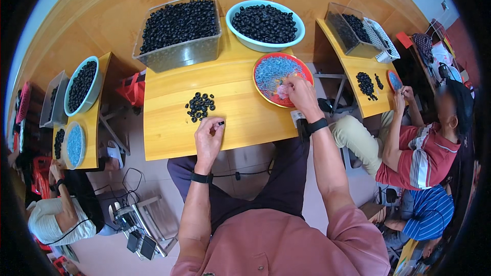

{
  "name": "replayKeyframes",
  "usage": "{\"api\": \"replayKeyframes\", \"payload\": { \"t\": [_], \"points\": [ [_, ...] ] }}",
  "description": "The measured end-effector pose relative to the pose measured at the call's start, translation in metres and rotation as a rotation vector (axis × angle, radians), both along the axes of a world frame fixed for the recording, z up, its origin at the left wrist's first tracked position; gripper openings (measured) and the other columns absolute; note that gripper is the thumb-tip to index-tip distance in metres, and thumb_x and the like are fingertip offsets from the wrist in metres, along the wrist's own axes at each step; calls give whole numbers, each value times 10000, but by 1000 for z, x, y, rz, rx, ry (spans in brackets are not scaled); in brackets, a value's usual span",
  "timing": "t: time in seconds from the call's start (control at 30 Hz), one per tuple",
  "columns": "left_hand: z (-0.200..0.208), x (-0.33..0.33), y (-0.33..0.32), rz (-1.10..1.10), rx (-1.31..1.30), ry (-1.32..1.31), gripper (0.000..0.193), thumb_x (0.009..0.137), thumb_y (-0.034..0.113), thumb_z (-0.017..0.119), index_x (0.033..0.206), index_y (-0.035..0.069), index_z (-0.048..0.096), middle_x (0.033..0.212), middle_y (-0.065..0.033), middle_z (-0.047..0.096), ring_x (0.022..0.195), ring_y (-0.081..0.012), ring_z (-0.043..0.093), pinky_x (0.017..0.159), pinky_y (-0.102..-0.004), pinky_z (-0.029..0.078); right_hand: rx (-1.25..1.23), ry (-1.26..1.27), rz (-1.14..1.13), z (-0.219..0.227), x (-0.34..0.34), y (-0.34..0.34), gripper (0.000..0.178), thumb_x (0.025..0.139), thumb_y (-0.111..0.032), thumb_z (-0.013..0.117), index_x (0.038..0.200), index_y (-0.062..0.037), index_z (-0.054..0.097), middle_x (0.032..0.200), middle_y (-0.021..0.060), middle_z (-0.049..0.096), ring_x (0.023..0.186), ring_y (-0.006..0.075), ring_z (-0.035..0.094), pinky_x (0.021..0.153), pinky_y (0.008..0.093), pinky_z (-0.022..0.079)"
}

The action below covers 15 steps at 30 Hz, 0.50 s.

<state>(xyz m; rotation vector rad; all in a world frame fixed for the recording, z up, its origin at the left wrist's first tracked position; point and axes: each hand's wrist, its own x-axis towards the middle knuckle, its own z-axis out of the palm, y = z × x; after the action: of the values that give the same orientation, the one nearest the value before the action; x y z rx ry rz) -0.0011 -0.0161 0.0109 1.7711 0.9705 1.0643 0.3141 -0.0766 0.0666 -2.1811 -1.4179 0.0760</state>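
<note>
Your left hand point(208, 135) rests on the yellow wooden surface point(169, 133), its fingertips pinched around one small black ring point(221, 122). Just beyond it lies a loose pile of black rings point(200, 106). Your right hand point(299, 92) reaches into the red plate point(307, 71) of small blue parts point(271, 71), fingers curled among them; whether they have gripped a piece cannot be told. At the far edge stand a clear bin point(179, 53) and a teal bowl point(266, 46), both heaped with black rings. People at neighbouring surfaces sit left and right.
</note>
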Motion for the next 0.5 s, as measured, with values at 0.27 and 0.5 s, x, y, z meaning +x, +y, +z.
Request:
{"api": "replayKeyframes", "payload": {
  "t": [0.27,0.5],
  "points": [
    [2,3,-2,-3,13,14,167,852,-63,689,1008,-6,710,901,-89,646,741,-167,607,691,-292,505,-127,-7,110,-13,3,12,207,892,-91,641,1061,-107,760,1094,187,707,1069,402,656,894,481,534],
    [-5,1,0,-7,15,-13,173,850,-68,690,1011,-8,710,912,-93,652,747,-169,610,689,-294,507,23,-43,26,-6,6,1,167,878,-100,644,998,-80,758,995,204,724,975,391,684,847,489,540]
  ]
}}
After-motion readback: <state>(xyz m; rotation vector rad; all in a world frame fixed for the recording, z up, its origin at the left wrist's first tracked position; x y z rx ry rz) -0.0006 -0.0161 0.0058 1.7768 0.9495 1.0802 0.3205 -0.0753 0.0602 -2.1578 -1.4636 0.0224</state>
